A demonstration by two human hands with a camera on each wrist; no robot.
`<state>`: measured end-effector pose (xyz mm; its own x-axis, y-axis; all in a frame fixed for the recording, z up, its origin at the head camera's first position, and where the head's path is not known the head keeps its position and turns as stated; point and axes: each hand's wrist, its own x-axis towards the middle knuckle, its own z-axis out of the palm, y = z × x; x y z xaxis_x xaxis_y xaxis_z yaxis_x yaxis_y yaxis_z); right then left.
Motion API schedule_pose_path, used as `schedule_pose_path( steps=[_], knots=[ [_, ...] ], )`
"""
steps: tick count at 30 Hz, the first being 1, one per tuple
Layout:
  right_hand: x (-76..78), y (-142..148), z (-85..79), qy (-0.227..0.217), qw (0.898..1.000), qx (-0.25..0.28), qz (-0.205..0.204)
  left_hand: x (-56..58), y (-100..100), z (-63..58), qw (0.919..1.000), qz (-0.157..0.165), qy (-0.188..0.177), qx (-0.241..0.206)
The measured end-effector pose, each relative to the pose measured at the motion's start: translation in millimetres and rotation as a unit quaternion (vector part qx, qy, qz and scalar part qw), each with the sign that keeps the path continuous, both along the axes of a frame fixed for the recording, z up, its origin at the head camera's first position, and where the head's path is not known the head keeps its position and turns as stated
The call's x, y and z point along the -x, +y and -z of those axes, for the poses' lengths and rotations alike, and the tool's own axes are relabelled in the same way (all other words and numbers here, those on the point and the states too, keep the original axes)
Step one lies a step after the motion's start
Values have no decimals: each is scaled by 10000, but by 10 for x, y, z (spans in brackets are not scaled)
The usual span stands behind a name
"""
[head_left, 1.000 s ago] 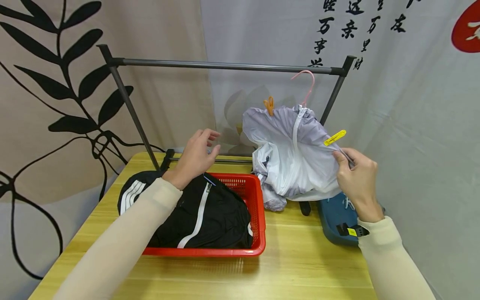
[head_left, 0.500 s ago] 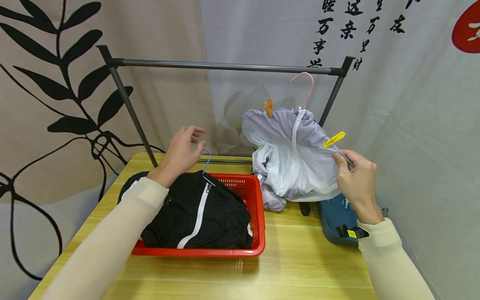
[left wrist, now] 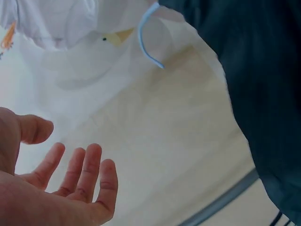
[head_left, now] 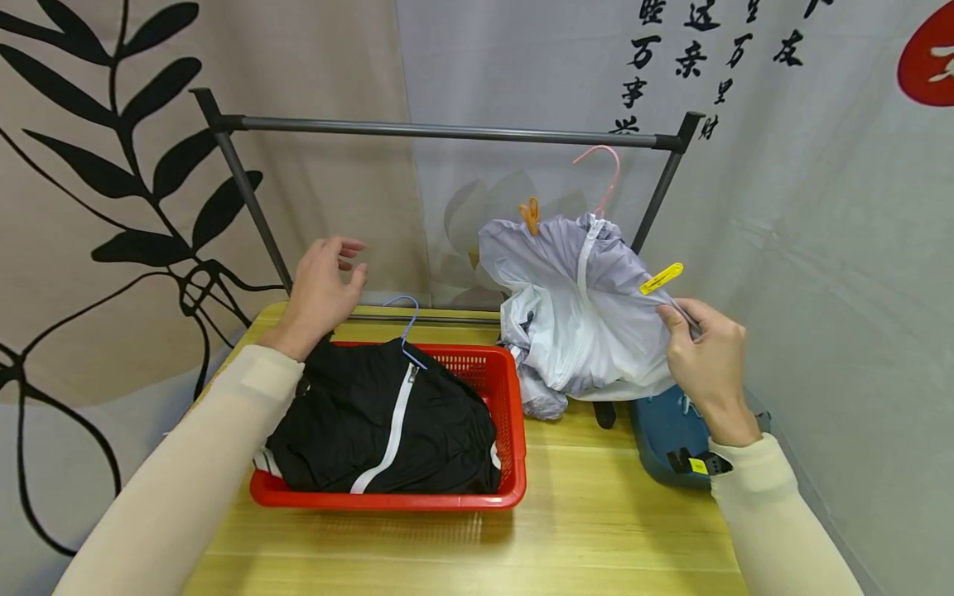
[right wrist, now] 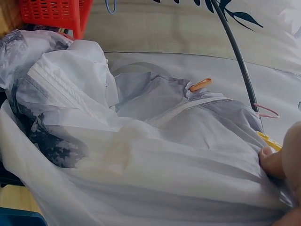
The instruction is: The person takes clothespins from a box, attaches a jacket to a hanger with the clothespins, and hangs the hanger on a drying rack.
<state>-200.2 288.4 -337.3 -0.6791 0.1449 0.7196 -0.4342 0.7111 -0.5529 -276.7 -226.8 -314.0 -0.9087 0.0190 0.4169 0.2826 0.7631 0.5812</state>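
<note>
A light grey and white jacket [head_left: 589, 314] is on a pink hanger [head_left: 609, 178] at the right of the rack. On its collar side sits an orange clothespin [head_left: 530, 215], and a yellow clip [head_left: 662, 279] is on its right shoulder. My right hand [head_left: 708, 364] pinches the jacket's edge just below that clip; in the right wrist view the thumb [right wrist: 272, 162] presses the cloth. Raised above the basket's left rear, my left hand [head_left: 319, 285] has loosely bent fingers and holds nothing. Below it a black jacket [head_left: 440, 430] on a blue hanger [head_left: 406, 319] lies in the red basket [head_left: 514, 463].
A dark metal rack [head_left: 447, 131] spans the back of the wooden table [head_left: 596, 530]. Beneath the light jacket, blue shoes or a blue shoe-like item [head_left: 663, 430] stand at the right. A cloth backdrop hangs behind.
My left hand has moved left, away from the light jacket, uncovering the blue hanger's hook. My right hand keeps its pinch on the light jacket, which has barely shifted.
</note>
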Motion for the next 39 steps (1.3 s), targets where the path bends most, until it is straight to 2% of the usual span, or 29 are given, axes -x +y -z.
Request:
schedule_pose_path(
  steps=[11,21,26,28,33,39],
  knots=[
    [8,8,4,79,9999,-74,-3,146,-335,-27,9958,-575,659,-263],
    [-12,-9,-6,62,9999,-115,39,231,-608,-52,9815,-1379,1032,-836],
    [-25,-22,1,24,9999,-136,33,300,-767,-44,9716,-1896,912,-1081],
    [-28,-29,0,29,9999,-153,37,323,-835,-49,9689,-2009,825,-1184],
    [-34,-40,-22,31,9997,-227,82,383,-951,-77,9706,-2022,604,-1158],
    [-38,-41,-38,-10,9997,-258,58,498,-993,-119,9747,-1947,399,-1025]
  ],
)
